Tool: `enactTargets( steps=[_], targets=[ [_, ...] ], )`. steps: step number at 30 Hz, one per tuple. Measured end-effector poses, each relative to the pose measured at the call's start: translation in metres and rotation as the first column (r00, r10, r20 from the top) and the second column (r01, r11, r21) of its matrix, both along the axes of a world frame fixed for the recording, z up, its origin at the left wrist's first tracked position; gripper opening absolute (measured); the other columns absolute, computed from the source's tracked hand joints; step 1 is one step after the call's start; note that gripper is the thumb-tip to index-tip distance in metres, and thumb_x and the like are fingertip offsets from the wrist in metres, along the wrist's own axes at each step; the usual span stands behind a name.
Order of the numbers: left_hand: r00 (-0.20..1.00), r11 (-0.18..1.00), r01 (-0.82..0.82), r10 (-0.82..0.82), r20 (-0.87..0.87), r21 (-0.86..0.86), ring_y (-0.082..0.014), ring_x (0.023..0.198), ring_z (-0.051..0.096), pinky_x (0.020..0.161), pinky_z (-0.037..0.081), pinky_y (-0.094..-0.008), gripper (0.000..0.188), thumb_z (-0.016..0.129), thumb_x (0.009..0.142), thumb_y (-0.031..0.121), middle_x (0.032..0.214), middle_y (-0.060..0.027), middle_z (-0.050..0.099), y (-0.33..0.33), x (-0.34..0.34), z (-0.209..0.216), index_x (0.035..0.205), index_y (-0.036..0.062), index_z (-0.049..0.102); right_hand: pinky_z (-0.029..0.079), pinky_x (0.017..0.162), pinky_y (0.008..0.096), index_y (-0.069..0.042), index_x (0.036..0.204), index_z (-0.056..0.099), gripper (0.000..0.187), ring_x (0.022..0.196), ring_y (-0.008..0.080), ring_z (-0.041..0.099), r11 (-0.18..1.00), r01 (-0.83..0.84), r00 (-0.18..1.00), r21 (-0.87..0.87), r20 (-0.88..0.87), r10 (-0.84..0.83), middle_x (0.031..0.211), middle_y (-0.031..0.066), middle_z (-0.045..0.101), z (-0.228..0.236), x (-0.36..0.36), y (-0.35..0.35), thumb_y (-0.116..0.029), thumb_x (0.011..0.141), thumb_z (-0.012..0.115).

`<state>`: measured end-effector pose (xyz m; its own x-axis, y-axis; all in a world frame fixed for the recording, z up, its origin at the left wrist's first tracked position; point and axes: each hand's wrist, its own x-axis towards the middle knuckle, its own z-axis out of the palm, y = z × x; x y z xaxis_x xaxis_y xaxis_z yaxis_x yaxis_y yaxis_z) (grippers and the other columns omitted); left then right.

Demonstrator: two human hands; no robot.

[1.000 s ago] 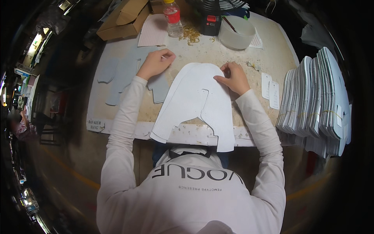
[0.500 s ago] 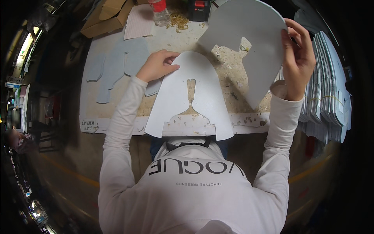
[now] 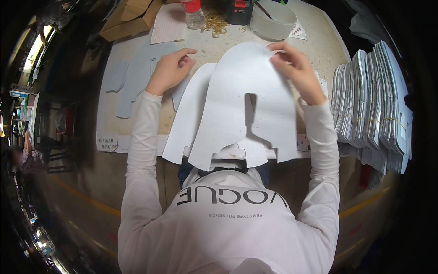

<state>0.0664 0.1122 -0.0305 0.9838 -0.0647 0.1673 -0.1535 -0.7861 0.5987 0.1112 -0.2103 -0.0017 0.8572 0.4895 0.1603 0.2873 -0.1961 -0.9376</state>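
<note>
My right hand [image 3: 299,68] pinches the rounded upper right edge of a white cut-out sheet [image 3: 223,100], arch-shaped with a slot in its middle. That sheet overlaps a second white cut-out sheet [image 3: 187,109] of like shape, whose left side and lower edge show beneath it. Both reach past the table's near edge, over my lap. My left hand [image 3: 171,68] is off the sheets, left of their tops, its forefinger stretched out and the thumb apart with nothing between them. Flat blue-grey pieces [image 3: 130,86] lie on the table left of that hand.
Banded stacks of cut sheets [image 3: 374,105] stand at the right. Along the back are a cardboard box [image 3: 130,20], pink paper [image 3: 168,25], a red-labelled bottle [image 3: 195,16], rubber bands [image 3: 216,23], a dark device [image 3: 239,13] and a round white tub [image 3: 273,23].
My right hand has brought its sheet down and leftward onto the other white sheet, its white side now showing. My left hand has let go of the lower sheet and moved slightly left.
</note>
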Motion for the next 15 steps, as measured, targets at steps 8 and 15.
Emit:
enactTargets(
  steps=[8,15],
  targets=[
    [0.993,0.981,0.060,-0.077,-0.087,-0.183,-0.0184,0.075,0.064,0.074,0.051,-0.0287,0.031,0.066,0.083,0.023,0.084,-0.0075,0.068,-0.044,0.020,-0.011,0.110,0.0067,0.064,0.045,0.065,0.0253,-0.003,0.098,0.066,0.020,0.070,0.0105,0.057,0.953,-0.014,0.998,-0.303,-0.059,-0.004,0.074,0.0021,0.063,-0.091,0.046,0.021,-0.017,0.083,0.068],
    [0.854,0.935,0.328,-0.354,-0.382,-0.132,-0.0205,0.090,0.062,0.080,0.048,-0.0296,0.049,0.069,0.082,0.036,0.097,-0.0156,0.067,-0.042,0.015,-0.006,0.111,-0.0025,0.063,0.050,0.075,0.0225,-0.003,0.109,0.061,0.020,0.083,0.0111,0.061,0.983,-0.009,0.893,0.183,-0.441,0.090,0.092,0.0041,0.063,-0.079,0.034,0.022,-0.012,0.091,0.060]
  ],
)
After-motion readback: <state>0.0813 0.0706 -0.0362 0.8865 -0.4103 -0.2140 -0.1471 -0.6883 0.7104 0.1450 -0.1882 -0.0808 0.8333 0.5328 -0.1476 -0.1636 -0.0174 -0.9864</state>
